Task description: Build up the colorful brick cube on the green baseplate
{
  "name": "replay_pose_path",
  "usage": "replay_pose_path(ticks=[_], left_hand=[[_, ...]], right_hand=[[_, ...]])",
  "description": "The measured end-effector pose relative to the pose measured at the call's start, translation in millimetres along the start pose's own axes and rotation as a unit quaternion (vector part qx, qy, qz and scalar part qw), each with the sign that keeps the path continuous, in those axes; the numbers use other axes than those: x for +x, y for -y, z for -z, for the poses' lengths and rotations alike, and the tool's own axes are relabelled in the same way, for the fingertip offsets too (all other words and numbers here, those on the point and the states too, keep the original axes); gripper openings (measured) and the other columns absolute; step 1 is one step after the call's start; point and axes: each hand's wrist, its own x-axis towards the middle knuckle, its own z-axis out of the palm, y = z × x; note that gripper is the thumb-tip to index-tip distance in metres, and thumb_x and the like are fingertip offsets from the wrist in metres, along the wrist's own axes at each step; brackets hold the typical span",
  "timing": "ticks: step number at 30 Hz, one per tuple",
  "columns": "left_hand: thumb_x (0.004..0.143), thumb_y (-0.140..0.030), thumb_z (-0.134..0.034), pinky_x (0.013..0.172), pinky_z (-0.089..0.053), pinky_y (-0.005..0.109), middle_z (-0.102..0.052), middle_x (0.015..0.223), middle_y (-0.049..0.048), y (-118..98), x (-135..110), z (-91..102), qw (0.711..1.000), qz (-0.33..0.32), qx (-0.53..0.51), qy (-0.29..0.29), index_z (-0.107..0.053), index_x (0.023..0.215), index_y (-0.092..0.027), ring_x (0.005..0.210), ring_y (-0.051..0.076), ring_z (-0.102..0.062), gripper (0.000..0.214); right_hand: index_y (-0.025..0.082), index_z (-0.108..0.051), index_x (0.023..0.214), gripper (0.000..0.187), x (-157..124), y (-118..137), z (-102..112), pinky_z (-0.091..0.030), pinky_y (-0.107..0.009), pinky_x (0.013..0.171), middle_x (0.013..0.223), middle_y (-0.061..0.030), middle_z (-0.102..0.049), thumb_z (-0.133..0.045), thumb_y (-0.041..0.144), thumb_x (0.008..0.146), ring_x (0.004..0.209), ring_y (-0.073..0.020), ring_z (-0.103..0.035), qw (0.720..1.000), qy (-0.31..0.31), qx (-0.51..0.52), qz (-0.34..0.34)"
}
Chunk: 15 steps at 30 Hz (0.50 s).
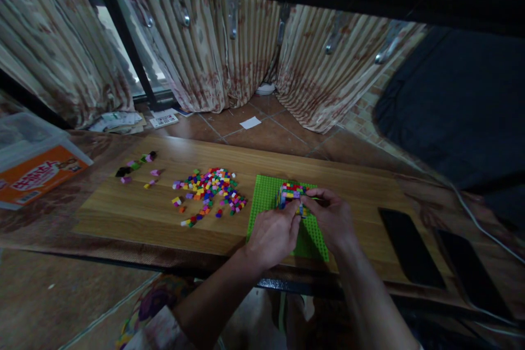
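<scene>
A small multicoloured brick structure (289, 192) stands on a green baseplate (264, 202) lying on the wooden table. My left hand (274, 235) is curled beside the structure's near side, its fingers pinched against the bricks. From the right, my right hand (333, 217) closes its fingers on the structure's near right corner. Whether a loose brick is between the fingertips is hidden. A heap of small loose coloured bricks (211, 188) lies left of the baseplate.
A few purple, green and black pieces (137, 169) lie at the table's far left. An orange box (39, 172) sits beyond the left end. Two dark phones (410, 246) lie at the right. Curtains hang behind, above a tiled floor.
</scene>
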Motion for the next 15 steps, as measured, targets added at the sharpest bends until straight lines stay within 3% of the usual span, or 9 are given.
replay_pose_path(ticks=[9,15], left_hand=[[0.092,-0.034,-0.045,0.073,-0.049,0.031,-0.074,0.088,0.0073,3.3,-0.1,8.4,0.999,0.001,-0.017,-0.027,-0.061,0.124,-0.027,0.071,0.022,-0.067,0.036],[0.092,-0.028,-0.046,0.060,-0.045,0.024,-0.073,0.078,0.0032,10.5,0.5,31.5,0.997,0.024,0.032,-0.059,-0.066,0.117,-0.021,0.060,0.015,-0.063,0.033]], right_hand=[[0.020,-0.069,0.081,0.026,0.9,2.0,5.8,-0.046,-0.031,0.065,0.077,-0.0038,-0.070,-0.072,0.042,0.068,0.067,-0.0172,-0.061,0.994,0.030,-0.098,0.048],[0.019,-0.069,0.079,0.033,2.4,-4.0,5.1,-0.048,-0.032,0.066,0.075,-0.0033,-0.069,-0.078,0.045,0.061,0.068,-0.0175,-0.061,0.998,0.036,-0.044,0.022]])
